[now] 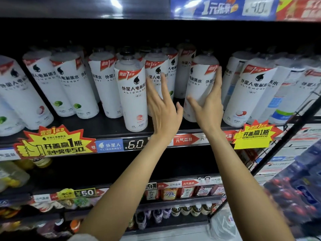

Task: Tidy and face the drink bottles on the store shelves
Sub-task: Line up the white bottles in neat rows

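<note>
Rows of tall white Alienergy drink bottles stand on a dark shelf (111, 132) at chest height. My right hand (208, 100) wraps a tilted white bottle (199, 79) near the middle, thumb on its front, fingers round its right side. My left hand (163, 105) is open with fingers spread, lying against the front of the bottle (157, 72) just left of it. A peach-marked bottle (133, 94) stands forward at the shelf edge, left of my left hand. Bottles behind lean at mixed angles.
Yellow promo tags (53, 143) (255, 136) and a 6.0 price label (136, 144) hang on the shelf lip. Lower shelves (173, 200) hold small coloured bottles. A black wire rack (295, 122) bounds the right side, with dark packaged goods (295, 193) beyond.
</note>
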`<action>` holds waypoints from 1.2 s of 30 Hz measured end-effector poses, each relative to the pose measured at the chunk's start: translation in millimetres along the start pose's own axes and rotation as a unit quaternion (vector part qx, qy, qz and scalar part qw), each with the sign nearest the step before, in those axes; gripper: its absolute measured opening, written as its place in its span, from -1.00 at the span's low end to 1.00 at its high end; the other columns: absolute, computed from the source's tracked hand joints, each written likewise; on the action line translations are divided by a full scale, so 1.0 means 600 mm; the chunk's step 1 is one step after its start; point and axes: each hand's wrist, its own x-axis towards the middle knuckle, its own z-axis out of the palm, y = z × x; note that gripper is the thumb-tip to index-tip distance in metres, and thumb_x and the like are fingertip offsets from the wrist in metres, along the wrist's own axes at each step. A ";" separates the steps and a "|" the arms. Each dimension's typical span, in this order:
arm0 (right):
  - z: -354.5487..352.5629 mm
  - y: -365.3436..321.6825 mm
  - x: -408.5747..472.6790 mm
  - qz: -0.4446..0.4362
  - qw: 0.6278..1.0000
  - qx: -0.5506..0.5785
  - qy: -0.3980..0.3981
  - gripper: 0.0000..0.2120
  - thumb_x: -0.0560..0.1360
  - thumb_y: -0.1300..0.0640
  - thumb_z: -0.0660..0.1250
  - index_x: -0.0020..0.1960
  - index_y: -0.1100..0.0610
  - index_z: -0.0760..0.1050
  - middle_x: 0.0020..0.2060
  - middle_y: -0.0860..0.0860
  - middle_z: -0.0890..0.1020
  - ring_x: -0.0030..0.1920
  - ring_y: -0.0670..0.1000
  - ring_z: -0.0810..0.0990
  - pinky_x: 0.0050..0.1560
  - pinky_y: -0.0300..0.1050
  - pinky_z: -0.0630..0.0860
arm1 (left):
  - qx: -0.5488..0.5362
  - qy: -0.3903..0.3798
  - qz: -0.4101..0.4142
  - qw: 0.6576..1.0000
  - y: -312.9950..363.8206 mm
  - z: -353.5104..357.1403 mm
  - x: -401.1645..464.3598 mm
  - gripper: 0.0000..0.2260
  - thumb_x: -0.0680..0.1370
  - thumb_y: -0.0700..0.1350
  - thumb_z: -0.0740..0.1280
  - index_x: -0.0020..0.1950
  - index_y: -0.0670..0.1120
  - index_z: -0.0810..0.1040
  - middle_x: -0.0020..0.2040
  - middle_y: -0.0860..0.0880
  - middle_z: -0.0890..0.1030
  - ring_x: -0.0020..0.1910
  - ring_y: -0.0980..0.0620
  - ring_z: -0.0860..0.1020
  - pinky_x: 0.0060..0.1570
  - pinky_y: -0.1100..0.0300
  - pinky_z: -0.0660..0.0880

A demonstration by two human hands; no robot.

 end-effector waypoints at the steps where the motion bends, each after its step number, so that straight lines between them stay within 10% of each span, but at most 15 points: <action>1: -0.009 0.002 -0.005 -0.001 1.000 -0.007 0.008 -0.07 0.45 0.04 0.43 0.57 0.11 -0.12 0.44 0.11 0.29 0.34 0.06 0.35 0.09 0.02 0.49 | -0.001 0.000 -0.024 1.000 0.003 0.005 0.002 -0.21 0.45 -0.15 0.37 0.52 -0.13 -0.06 0.49 -0.42 -0.01 0.50 -0.29 0.04 0.48 -0.03 0.03; 8: -0.034 0.005 -0.010 -0.007 1.000 -0.027 0.008 -0.09 0.47 0.02 0.41 0.57 0.15 -0.12 0.43 0.15 0.29 0.29 -0.02 0.22 0.03 0.08 0.54 | -0.002 0.023 -0.020 1.000 0.002 0.010 -0.001 -0.24 0.44 -0.13 0.40 0.51 -0.23 0.06 0.40 -0.35 0.24 0.32 -0.20 0.27 0.34 -0.02 0.30; 26: -0.046 0.023 -0.019 0.007 0.973 -0.193 0.129 -0.09 0.38 -0.09 0.48 0.54 0.10 0.06 0.15 0.19 0.46 0.00 0.14 0.50 -0.28 -0.12 0.37 | -0.190 -0.117 -0.053 0.973 0.066 0.055 0.038 -0.28 0.55 -0.22 0.34 0.57 -0.12 -0.02 0.54 -0.20 0.11 0.52 -0.14 0.11 0.42 0.03 0.15; 36: -0.059 0.050 -0.018 0.020 0.937 -0.284 0.201 -0.29 0.44 -0.37 0.24 0.47 -0.05 0.28 0.48 0.27 0.17 0.48 0.32 0.09 0.37 0.38 0.12 | -0.323 -0.200 -0.092 0.920 0.119 0.091 0.028 -0.33 0.57 0.25 0.01 0.57 0.01 -0.16 0.59 -0.06 -0.10 0.55 0.04 -0.09 0.52 -0.05 -0.04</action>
